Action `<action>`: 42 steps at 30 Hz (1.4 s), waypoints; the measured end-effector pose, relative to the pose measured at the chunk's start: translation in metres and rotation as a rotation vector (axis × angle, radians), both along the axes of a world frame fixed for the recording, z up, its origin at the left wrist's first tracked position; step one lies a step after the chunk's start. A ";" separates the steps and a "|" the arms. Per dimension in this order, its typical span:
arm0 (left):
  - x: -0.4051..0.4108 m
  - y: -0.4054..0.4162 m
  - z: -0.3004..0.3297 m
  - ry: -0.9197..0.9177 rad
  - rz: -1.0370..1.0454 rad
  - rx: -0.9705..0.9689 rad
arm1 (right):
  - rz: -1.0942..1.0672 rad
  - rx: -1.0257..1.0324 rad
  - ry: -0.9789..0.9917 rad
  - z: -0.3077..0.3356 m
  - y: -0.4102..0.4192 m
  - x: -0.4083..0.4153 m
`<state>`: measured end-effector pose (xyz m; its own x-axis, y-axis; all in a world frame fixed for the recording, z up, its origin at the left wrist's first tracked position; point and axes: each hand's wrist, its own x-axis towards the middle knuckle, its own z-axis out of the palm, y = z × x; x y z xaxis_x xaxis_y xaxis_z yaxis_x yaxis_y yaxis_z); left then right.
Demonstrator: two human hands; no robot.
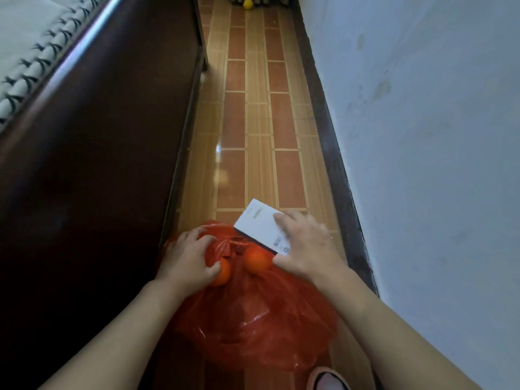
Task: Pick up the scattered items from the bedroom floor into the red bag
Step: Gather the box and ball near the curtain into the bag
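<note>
Head view shows us crouched in the narrow strip of tiled floor (253, 114) between the dark wooden bed frame (98, 153) and the pale wall (422, 136). Our left hand (187, 260) is curled round the gathered plastic at the mouth of the red bag (253, 327), and its thumb seems to press against an orange fruit (222, 273) at the opening. Our right hand (308, 249) grips a flat white box (260, 225) by its near end, fingers over the top face and thumb beneath, holding it tilted just above the bag's mouth. A second orange fruit (257, 261) sits directly under the box's lower edge. Well apart from us, at the far end of the floor strip, a yellow ball (248, 3) lies waiting.

We judge the box is about to go in, and several things could spoil that. The mouth looks bunched and partly blocked by the two fruits, so the box's corner may catch on the plastic or land on a fruit and slide out. If our left hand loosens to widen the opening, a fruit could roll onto the tiles. The thin plastic might also tear against a sharp box corner. A slipper (327, 380) shows at the bottom edge.
</note>
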<state>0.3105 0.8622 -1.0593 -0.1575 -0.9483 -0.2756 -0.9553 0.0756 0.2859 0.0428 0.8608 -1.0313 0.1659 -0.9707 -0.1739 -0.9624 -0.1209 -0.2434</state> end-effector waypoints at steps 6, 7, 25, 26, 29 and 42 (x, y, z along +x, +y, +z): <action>-0.004 0.007 0.005 -0.085 -0.027 0.047 | 0.174 0.157 0.023 -0.004 0.029 0.013; -0.003 0.008 0.005 -0.093 -0.017 0.040 | 0.204 0.170 0.028 -0.007 0.031 0.012; 0.011 0.008 0.009 0.187 0.079 -0.144 | 0.710 0.114 0.135 -0.078 0.054 0.099; 0.011 0.009 0.008 0.184 0.069 -0.147 | 0.698 0.109 0.118 -0.081 0.055 0.095; 0.008 0.010 0.007 0.181 0.053 -0.144 | 0.615 0.063 0.090 -0.087 0.059 0.074; -0.013 0.015 0.004 -0.177 -0.131 0.121 | 0.173 0.166 0.127 -0.090 0.068 0.036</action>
